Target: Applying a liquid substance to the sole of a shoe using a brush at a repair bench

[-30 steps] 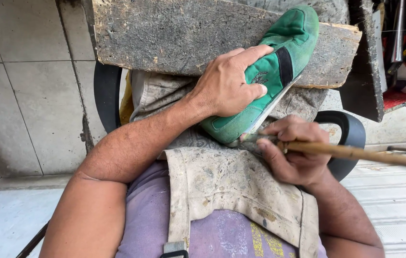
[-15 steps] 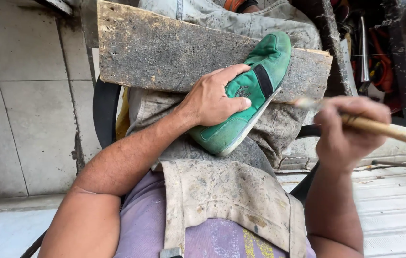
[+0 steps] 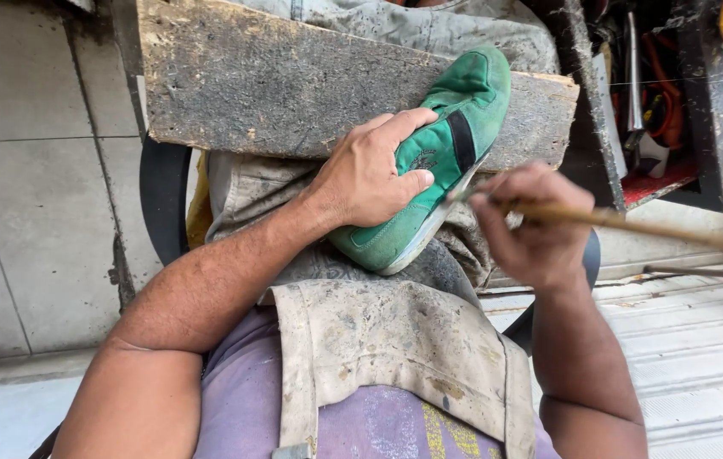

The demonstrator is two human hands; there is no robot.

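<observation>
A green shoe [image 3: 442, 144] with a black stripe and pale sole lies tilted on my lap, its toe resting on a worn wooden board [image 3: 268, 85]. My left hand [image 3: 370, 174] presses down on the shoe's upper and holds it steady. My right hand [image 3: 531, 225] grips a long thin wooden stick [image 3: 659, 228], blurred, whose tip points at the sole edge of the shoe.
I wear a dirty apron [image 3: 395, 348] over a purple shirt and sit on a black chair [image 3: 161, 195]. Grey floor tiles [image 3: 30, 187] lie to the left. A cluttered dark box with tools [image 3: 650, 110] stands at the upper right, pale planks [image 3: 701, 348] below it.
My right hand first swung out to the right with the stick, then came back toward the shoe's sole edge. The left hand stayed pressed on the shoe.
</observation>
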